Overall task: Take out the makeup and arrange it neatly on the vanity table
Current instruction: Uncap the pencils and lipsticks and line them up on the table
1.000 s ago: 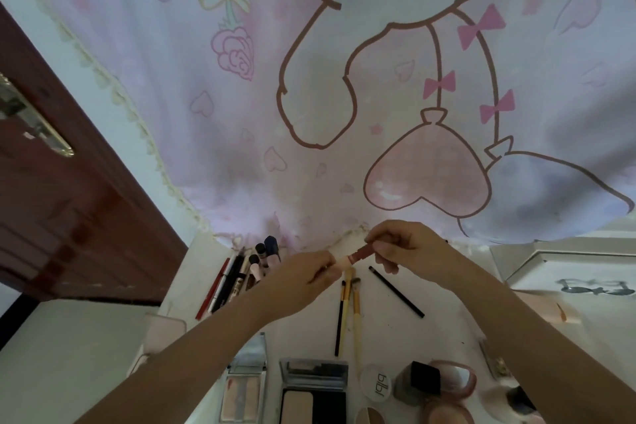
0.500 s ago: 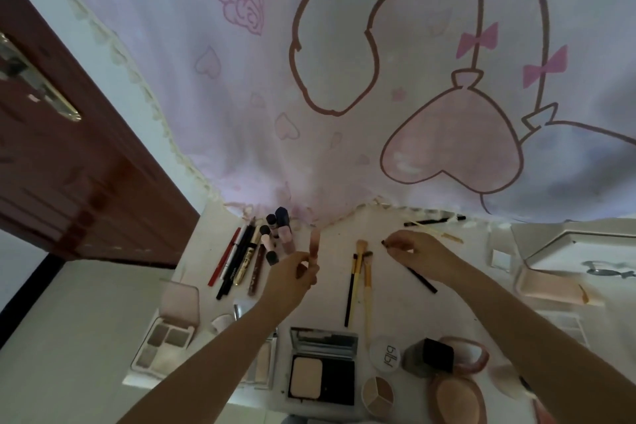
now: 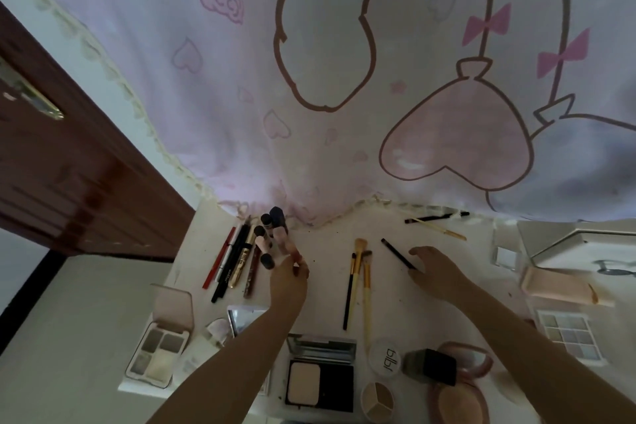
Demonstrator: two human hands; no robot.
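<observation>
1. Head view: the left hand (image 3: 288, 274), at centre frame, pinches a small pink tube (image 3: 287, 246) at the near end of a cluster of pink bottles (image 3: 272, 234) on the white vanity table (image 3: 327, 289).
2. The right hand (image 3: 437, 268), right of centre, hangs relaxed and holds nothing; its fingertips lie just beside a black pencil (image 3: 397, 253) lying aslant on the table.
3. Left of the bottles, a row of liners and mascaras (image 3: 234, 260) lies side by side, running toward the upper centre of the frame.
4. Between the hands, three brushes (image 3: 358, 280) lie close together, bristles toward the pink curtain (image 3: 344, 79).
5. Along the lower edge sit open palettes: a quad (image 3: 156, 351) at lower left, a powder compact (image 3: 321, 375) at lower centre, a round blush (image 3: 457, 399) and an eyeshadow grid (image 3: 568, 334) at lower right.
6. Two thin sticks (image 3: 435, 222) lie at the curtain's hem, upper right of the table.
</observation>
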